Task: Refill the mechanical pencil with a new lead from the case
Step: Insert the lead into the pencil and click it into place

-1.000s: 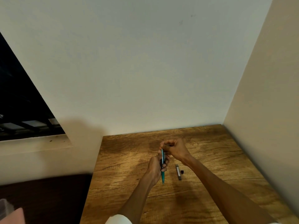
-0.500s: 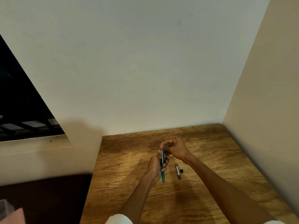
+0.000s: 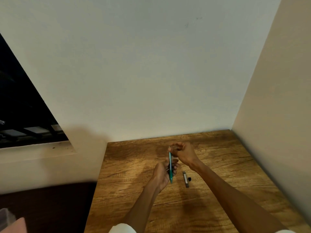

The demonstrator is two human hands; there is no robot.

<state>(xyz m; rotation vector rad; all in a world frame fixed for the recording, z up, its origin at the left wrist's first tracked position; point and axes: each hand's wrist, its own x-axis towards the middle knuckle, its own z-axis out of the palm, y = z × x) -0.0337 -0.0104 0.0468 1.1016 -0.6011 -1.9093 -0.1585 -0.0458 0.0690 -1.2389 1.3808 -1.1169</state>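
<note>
Right hand (image 3: 182,153) marginally lower over pencil (image 3: 170,167)

1. The mechanical pencil (image 3: 170,170) is teal green.
2. The lead case (image 3: 185,179) is dark grey with a paler strip; its cap (image 3: 189,178) is black.
3. The desk (image 3: 218,165) is warm brown with darker wood grain.
4. The wall (image 3: 134,64) is plain off-white.

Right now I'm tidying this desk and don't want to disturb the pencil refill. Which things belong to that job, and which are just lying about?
Part of the job:
- green mechanical pencil, held in the left hand
- right hand, pinching at the pencil's top end
- lead case on the table
- small black cap beside the case

Lying about:
- pink thing at the bottom left corner
</note>
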